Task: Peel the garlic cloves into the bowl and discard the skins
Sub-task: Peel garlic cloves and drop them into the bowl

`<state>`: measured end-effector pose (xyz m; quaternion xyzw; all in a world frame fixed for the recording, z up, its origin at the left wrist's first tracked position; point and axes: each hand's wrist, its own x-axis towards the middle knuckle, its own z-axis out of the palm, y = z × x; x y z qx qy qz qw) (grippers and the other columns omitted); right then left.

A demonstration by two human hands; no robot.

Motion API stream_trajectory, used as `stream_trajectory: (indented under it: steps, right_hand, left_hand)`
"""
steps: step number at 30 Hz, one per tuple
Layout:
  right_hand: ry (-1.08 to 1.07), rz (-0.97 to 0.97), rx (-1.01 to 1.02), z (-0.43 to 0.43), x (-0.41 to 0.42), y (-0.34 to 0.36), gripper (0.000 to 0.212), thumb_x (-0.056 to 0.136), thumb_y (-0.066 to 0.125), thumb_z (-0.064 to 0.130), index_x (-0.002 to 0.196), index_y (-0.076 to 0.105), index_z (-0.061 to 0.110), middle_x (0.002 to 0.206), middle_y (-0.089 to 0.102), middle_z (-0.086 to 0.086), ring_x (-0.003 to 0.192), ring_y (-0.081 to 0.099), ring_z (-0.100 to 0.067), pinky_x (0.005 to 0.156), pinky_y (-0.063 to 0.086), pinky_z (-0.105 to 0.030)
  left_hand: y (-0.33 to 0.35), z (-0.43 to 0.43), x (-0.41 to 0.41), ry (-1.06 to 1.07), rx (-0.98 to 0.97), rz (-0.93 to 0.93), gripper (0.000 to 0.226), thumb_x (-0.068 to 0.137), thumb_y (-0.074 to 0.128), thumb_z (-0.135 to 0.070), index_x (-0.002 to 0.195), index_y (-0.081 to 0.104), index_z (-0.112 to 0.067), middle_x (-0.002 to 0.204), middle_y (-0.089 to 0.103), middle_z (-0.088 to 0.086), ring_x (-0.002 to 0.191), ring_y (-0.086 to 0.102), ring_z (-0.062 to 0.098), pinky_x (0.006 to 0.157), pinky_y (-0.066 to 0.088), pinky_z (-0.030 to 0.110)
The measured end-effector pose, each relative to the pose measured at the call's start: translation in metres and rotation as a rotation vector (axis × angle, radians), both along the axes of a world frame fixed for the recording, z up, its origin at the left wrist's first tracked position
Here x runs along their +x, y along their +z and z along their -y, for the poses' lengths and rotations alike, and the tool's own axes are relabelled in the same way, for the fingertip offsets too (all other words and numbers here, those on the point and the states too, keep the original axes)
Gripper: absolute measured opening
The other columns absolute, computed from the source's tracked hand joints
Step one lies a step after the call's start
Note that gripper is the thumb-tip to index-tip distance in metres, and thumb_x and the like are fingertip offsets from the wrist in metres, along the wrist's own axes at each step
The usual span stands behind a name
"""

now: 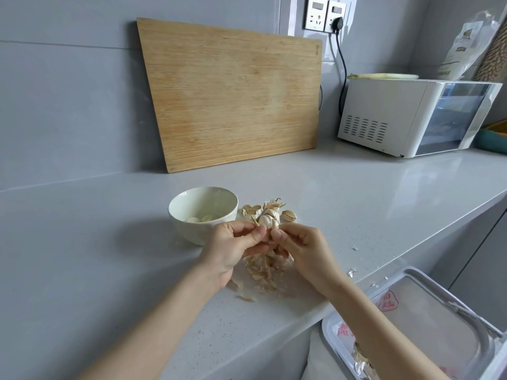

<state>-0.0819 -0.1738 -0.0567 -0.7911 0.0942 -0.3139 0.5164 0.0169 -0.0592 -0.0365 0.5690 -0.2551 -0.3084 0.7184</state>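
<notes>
Both my hands meet over the counter and hold one garlic clove [267, 222] between them. My left hand [236, 245] pinches it with thumb and forefinger. Curled fingers of my right hand [299, 248] grip its other side. Behind the hands lie several unpeeled cloves [288, 215] with papery skins. A white bowl [203, 212] stands just left of them and holds a few peeled cloves [201, 218]. Under my hands sits a pile of loose skins [263, 272].
A wooden cutting board [236, 91] leans on the back wall. A white appliance [417, 116] stands at the right rear, plugged in. Below the counter edge at the lower right is a white bin [428, 325] lined with a bag. Skin flakes [352, 271] lie near the edge.
</notes>
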Motion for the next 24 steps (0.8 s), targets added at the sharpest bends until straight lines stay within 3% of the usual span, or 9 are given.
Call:
stream_trajectory:
  steps: [4,10,13,15,16,17,19,21,24]
  right_hand:
    - [-0.065,0.034,0.076,0.002,0.001,-0.001,0.028,0.095,0.052,0.021,0.083,0.064,-0.001,0.058,0.057,0.003,0.055,0.045,-0.013,0.057,0.038,-0.030]
    - [-0.249,-0.062,-0.166,0.001,0.002,-0.003,0.031,0.093,0.056,0.024,0.070,0.058,0.004,0.053,0.044,0.004,0.047,0.032,-0.006,0.048,0.026,-0.019]
    - [-0.331,-0.100,-0.322,0.001,0.004,-0.007,0.029,0.093,0.054,0.019,0.068,0.055,0.004,0.057,0.050,-0.002,0.052,0.037,-0.010,0.053,0.030,-0.024]
    - [-0.364,-0.153,-0.407,0.000,0.005,-0.009,0.016,0.091,0.053,0.013,0.080,0.065,0.011,0.074,0.062,-0.001,0.067,0.049,-0.015,0.063,0.037,-0.029]
    - [-0.370,-0.185,-0.423,-0.001,0.005,-0.007,0.018,0.089,0.053,0.010,0.096,0.069,0.015,0.087,0.066,0.001,0.077,0.052,-0.017,0.070,0.039,-0.029]
    - [-0.369,-0.201,-0.417,-0.002,0.004,-0.006,0.030,0.088,0.052,0.009,0.113,0.066,0.017,0.099,0.066,0.003,0.087,0.052,-0.017,0.076,0.040,-0.027]
    - [-0.331,-0.149,-0.382,-0.004,0.001,-0.003,0.042,0.087,0.045,0.014,0.125,0.059,0.023,0.111,0.059,0.011,0.100,0.045,-0.012,0.083,0.036,-0.020]
    - [-0.260,-0.085,-0.374,-0.008,0.000,0.000,0.037,0.088,0.041,0.032,0.119,0.063,0.028,0.111,0.056,0.017,0.105,0.041,-0.006,0.089,0.032,-0.016]
    - [-0.228,-0.056,-0.543,-0.006,0.007,-0.004,0.044,0.089,0.044,0.056,0.089,0.071,0.021,0.090,0.061,0.011,0.094,0.050,-0.014,0.084,0.041,-0.031]
  left_hand:
    - [-0.001,0.000,0.000,0.039,-0.042,-0.025,0.012,0.085,0.059,-0.001,0.074,0.065,0.001,0.065,0.069,0.003,0.062,0.067,0.014,0.067,0.058,0.022]
    - [-0.004,-0.006,0.001,0.098,-0.032,0.053,0.004,0.084,0.062,-0.001,0.081,0.063,0.000,0.070,0.071,0.007,0.065,0.068,0.016,0.065,0.057,0.023]
    - [-0.004,-0.007,0.001,0.135,0.001,0.192,0.004,0.084,0.064,-0.003,0.084,0.062,0.001,0.072,0.070,0.007,0.065,0.067,0.015,0.062,0.056,0.023]
    - [-0.004,-0.007,0.001,0.150,0.017,0.239,0.005,0.084,0.064,-0.004,0.084,0.062,0.001,0.072,0.070,0.006,0.065,0.066,0.015,0.064,0.057,0.025]
    - [-0.004,-0.008,0.001,0.154,0.024,0.251,0.006,0.085,0.064,-0.005,0.084,0.062,0.001,0.072,0.070,0.006,0.066,0.066,0.016,0.065,0.058,0.026]
    - [-0.004,-0.007,0.000,0.157,0.029,0.259,0.006,0.085,0.064,-0.005,0.084,0.062,0.001,0.072,0.070,0.006,0.065,0.067,0.016,0.066,0.058,0.027]
    - [-0.003,-0.007,-0.001,0.158,0.023,0.261,0.006,0.085,0.064,-0.004,0.083,0.061,0.001,0.070,0.070,0.005,0.063,0.067,0.014,0.064,0.057,0.025]
    - [-0.002,-0.007,-0.003,0.141,-0.004,0.244,0.006,0.085,0.063,-0.003,0.081,0.060,0.001,0.066,0.069,0.003,0.060,0.066,0.012,0.060,0.056,0.022]
    - [-0.002,-0.006,-0.006,0.104,-0.006,0.237,0.009,0.087,0.061,-0.005,0.081,0.059,0.001,0.064,0.069,0.002,0.060,0.066,0.012,0.061,0.055,0.021]
